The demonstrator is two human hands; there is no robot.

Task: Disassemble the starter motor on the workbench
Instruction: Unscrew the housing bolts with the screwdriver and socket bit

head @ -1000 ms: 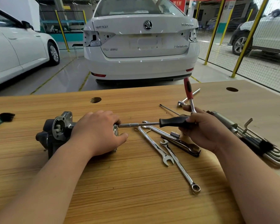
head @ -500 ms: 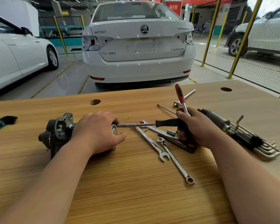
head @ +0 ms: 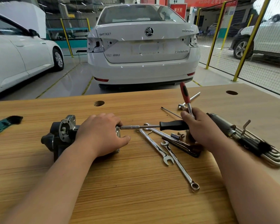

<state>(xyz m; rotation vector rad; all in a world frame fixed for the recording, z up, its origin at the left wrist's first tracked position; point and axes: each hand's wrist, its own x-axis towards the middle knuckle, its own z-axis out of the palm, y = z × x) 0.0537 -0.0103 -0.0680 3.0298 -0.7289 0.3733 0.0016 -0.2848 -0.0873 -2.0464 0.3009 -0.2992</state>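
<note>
Where the bare wooden tabletop [head: 136, 191] lies nearest, two forearms reach in from the near edge, and two chrome wrenches [head: 179, 165] lie between them, angled toward the near right. Just beyond, the left hand [head: 102, 135] is cupped over the right end of the starter motor [head: 61, 135], fingers curled over its top and thumb stretched along the near side; the motor lies on its side left of centre, its dark nose and silver flange pointing left. The right hand [head: 199, 126] is wrapped round the handle of a black-handled driver [head: 173, 125], which lies level with its chrome shaft running left to the motor's end by the left fingertips. The same hand pinches the shaft of a red-handled tool [head: 184, 92] that stands nearly upright above the knuckles. A small socket [head: 174, 135] sits under the driver. A bundle of hex keys [head: 265, 151] lies at the right, and a green key set [head: 0, 125] at the far left edge. Farther back rest a thin rod [head: 170, 111] and a chrome bar [head: 189, 100]. Beyond the tabletop stands a white car [head: 142, 54].
</note>
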